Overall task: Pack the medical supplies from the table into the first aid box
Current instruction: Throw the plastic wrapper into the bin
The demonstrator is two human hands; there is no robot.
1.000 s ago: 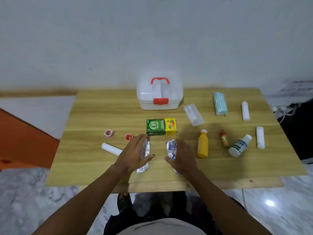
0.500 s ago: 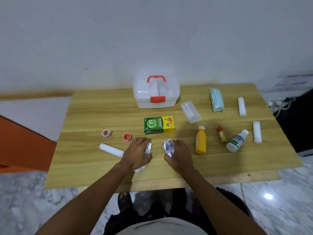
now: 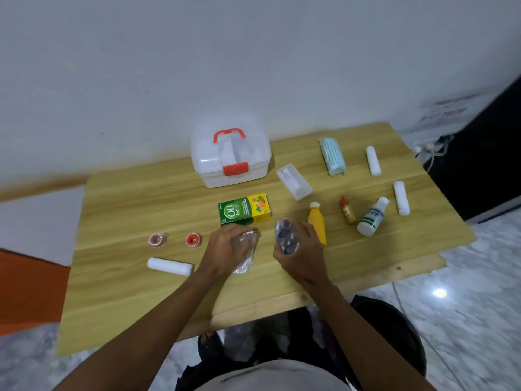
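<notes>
Step in hand, by my read: first pick-up. The left hand [image 3: 225,246] has its fingers curled over a silver foil pack [image 3: 246,258]. The right hand [image 3: 301,249] grips a 2nd foil pack [image 3: 284,235] w/ blue print. Both are near the counter [image 3: 141,198] front edge, middle. Can't tell if either pack is off the wood yet. The first aid box [image 3: 229,158] sits at the back edge, centre, lid down, red latch [image 3: 235,168] closed. Next move prob. needs one hand freed to undo the latch & lift the lid before anything goes in.
</notes>
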